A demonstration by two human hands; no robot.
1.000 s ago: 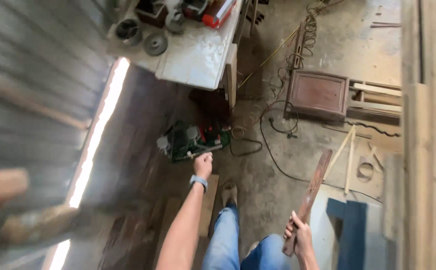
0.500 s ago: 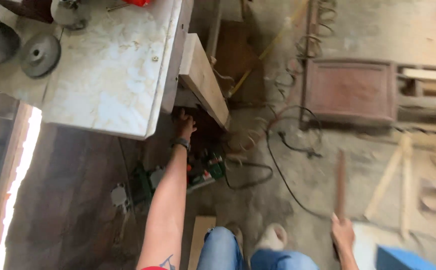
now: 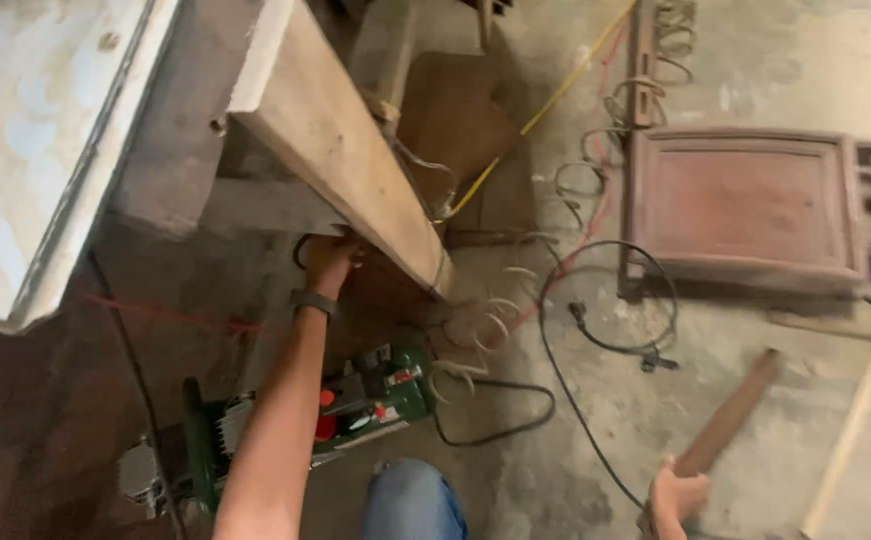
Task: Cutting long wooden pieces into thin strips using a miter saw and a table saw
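Observation:
My left hand [image 3: 330, 262] reaches forward under the pale wooden beam [image 3: 340, 140] that juts out beside the worktable [image 3: 30, 160]; its fingers are in shadow against the beam's underside, and whether they hold anything is hidden. A dark band sits on that wrist. My right hand [image 3: 677, 497], at the bottom right, grips the near end of a dark reddish wooden strip [image 3: 730, 425] that slants up and away over the floor. My knee in blue jeans [image 3: 413, 500] shows at the bottom.
A green power tool [image 3: 355, 400] lies on the floor under my left arm, its black cable [image 3: 515, 425] looping right. More cables and coiled wire [image 3: 595, 300] trail across the concrete. A brown wooden panel [image 3: 745, 205] lies at right, pale sticks [image 3: 855, 420] beyond.
The view has closed in on the table's underside. My left hand went from near the green tool up under the beam. My right hand kept the strip, now lower and slanted over the floor.

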